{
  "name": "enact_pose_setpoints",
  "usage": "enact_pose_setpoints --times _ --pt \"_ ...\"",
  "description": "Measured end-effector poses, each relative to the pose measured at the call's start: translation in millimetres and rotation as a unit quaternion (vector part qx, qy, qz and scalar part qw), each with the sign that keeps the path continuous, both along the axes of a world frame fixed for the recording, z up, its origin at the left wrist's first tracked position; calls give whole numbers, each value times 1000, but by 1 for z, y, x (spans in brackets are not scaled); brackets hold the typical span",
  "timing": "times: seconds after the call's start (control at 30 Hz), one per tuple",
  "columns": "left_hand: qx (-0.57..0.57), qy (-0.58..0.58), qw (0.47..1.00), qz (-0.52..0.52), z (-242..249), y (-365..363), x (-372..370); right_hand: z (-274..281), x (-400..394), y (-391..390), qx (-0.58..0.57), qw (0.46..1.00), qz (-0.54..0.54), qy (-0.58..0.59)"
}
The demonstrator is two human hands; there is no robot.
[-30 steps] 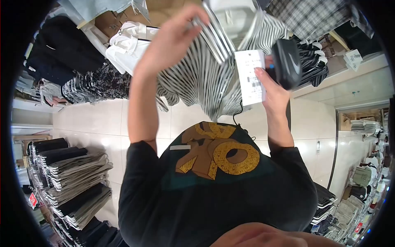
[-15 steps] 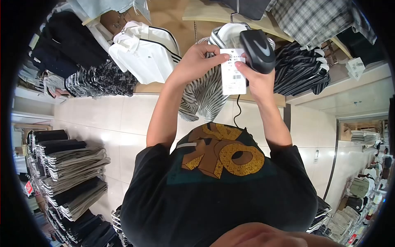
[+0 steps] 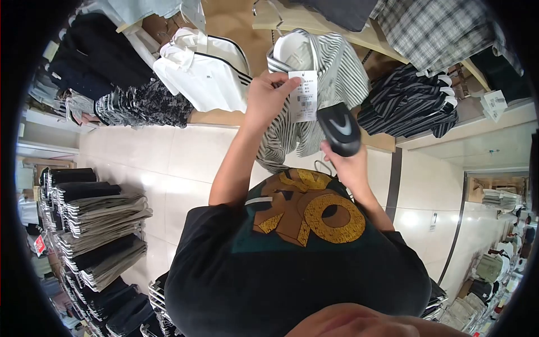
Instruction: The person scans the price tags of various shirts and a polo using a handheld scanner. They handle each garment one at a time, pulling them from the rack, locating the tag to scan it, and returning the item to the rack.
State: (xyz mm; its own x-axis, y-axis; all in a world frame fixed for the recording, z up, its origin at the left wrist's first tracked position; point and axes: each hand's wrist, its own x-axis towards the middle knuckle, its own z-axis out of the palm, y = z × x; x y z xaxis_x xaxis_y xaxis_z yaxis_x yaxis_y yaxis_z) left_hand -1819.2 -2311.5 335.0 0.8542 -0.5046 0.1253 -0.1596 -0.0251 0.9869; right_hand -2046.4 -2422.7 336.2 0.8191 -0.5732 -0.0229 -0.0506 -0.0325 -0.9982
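Note:
My left hand [image 3: 269,96] pinches the top edge of a white price tag [image 3: 303,96] printed with text and a barcode. Behind the tag, a black-and-white striped shirt [image 3: 342,70] hangs from a hanger [image 3: 277,19]. My right hand [image 3: 348,167] is wrapped round the handle of a black barcode scanner [image 3: 339,130]. The scanner's head is just to the lower right of the tag, apart from my left hand. Its handle is mostly hidden under the head and my fingers.
White shirts [image 3: 210,76] hang left of the striped shirt, and dark striped shirts [image 3: 410,106] hang to its right. A plaid shirt [image 3: 429,33] is at the upper right. Folded trousers [image 3: 109,210] hang in a stack at the left, beside the tiled floor [image 3: 163,163].
My right hand has let go of the tag and moved down toward my chest with the scanner. The scanner now points up at the tag, which my left hand still holds.

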Motion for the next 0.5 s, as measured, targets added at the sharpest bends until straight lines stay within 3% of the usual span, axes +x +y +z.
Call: enact_pose_setpoints --times 0.13,0.5 --pt "26 -47 996 66 -4 -6 -14 -37 14 -2 -20 998 42 46" --pt "18 -104 991 85 -5 -12 -18 -33 18 8 -6 995 49 84"
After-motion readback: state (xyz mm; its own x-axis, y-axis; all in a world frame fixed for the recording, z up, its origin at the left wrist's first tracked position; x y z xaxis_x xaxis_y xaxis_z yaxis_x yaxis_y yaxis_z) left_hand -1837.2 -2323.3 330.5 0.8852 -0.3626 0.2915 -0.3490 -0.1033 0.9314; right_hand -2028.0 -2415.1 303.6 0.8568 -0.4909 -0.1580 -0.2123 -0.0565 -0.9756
